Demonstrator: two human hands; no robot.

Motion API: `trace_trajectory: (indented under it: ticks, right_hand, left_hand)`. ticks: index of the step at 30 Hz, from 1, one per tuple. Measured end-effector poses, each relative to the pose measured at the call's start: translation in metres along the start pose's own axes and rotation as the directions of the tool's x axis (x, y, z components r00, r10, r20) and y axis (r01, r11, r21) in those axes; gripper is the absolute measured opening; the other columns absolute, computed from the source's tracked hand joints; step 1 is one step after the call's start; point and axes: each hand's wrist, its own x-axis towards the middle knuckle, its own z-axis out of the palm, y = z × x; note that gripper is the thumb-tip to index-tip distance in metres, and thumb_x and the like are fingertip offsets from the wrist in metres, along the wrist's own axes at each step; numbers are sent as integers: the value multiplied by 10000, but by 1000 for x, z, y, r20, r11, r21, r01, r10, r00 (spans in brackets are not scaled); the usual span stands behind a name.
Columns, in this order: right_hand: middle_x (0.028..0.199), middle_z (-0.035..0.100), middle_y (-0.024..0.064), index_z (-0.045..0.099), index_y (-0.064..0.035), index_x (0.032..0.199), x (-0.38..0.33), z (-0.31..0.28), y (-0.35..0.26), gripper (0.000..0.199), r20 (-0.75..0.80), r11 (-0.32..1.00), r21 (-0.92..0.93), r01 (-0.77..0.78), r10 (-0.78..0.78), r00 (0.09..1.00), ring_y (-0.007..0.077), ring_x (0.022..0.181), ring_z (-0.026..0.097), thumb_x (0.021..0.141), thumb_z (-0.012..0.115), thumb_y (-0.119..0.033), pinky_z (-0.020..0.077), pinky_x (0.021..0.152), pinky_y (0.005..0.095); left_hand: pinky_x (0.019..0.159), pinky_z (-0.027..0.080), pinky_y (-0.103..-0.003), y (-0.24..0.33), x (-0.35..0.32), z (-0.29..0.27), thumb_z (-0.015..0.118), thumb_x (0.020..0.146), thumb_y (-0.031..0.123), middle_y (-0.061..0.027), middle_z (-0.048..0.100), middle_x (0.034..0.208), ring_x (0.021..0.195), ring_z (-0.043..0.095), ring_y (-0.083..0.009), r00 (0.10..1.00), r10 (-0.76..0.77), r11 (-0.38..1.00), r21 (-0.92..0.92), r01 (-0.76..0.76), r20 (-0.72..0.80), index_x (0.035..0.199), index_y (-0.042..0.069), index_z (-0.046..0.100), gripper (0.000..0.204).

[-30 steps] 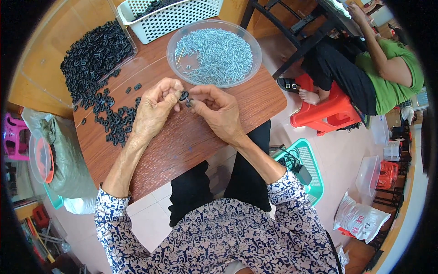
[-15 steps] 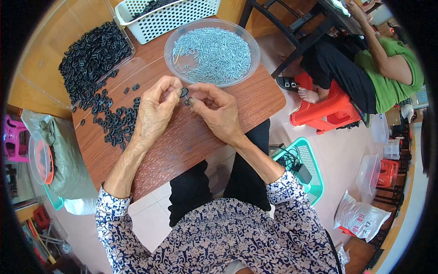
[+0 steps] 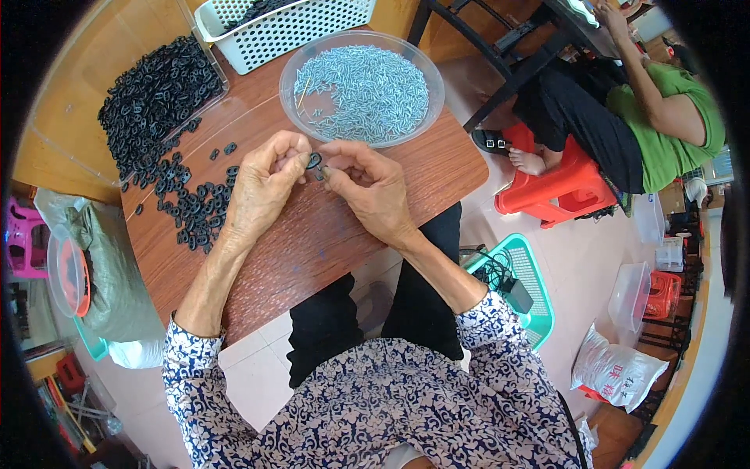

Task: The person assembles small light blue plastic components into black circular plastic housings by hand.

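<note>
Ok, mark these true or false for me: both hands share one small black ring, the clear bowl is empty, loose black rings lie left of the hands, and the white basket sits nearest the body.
1. Both hands, left hand and right hand, pinch one small black ring: true.
2. The clear bowl is empty: false, it holds pale metal pins.
3. Loose black rings lie left of the hands: true.
4. The white basket sits nearest the body: false, it stands at the wooden table's far edge.

A small black ring-shaped piece (image 3: 314,161) is sitting pinched between the fingers (image 3: 301,159) of the left hand (image 3: 262,187) and the right hand (image 3: 371,187), raised just above the brown counter (image 3: 312,234). It is showing its round hole, partly hidden by fingertips. A short grey pin (image 3: 320,173) is poking out just beneath it.
</note>
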Motion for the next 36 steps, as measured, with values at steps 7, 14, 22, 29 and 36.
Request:
trace_trajectory:
  ticks: [7,14,22,29,36]
  right_hand:
    - [942,658,5,625,-18,1213,0,2,-1,314,5,999,48,-5,5,1000,61,836,619,903,630,28,515,748,205]
    - [983,683,50,623,2,1204,3,2,1,273,-6,997,78,9,-8,1000,94,853,649,931,622,2,547,761,231]
    - [1000,692,73,606,18,1204,1,4,2,258,-3,977,210,45,-45,999,104,853,651,947,596,2,558,769,246]
    - [978,688,60,598,13,1220,1,1,1,270,-11,993,109,48,-47,999,95,859,646,950,588,-1,556,774,243]
    - [968,676,40,604,-6,1227,0,-1,-5,287,63,997,70,20,-25,998,80,832,629,939,606,-3,533,744,232]
  left_hand:
    - [610,392,-199,-1,1,1,587,950,46,46,528,773,701,464,-24,991,124,986,105,-128,48,967,40,609,29]
    - [634,426,-239,5,-5,4,525,1004,188,5,580,777,699,506,-69,999,-32,999,23,33,-33,971,20,621,196]
    - [630,425,-267,2,-9,13,462,1031,216,-24,586,721,681,525,-105,1000,-5,999,37,4,28,894,-6,620,305]
    - [652,431,-283,-2,-11,16,427,1050,230,-40,550,687,680,521,-124,998,55,996,70,-56,17,848,-7,590,352]
    - [662,431,-281,-10,-12,11,409,1060,249,-35,541,694,682,514,-124,996,61,992,108,-67,58,829,12,558,363]
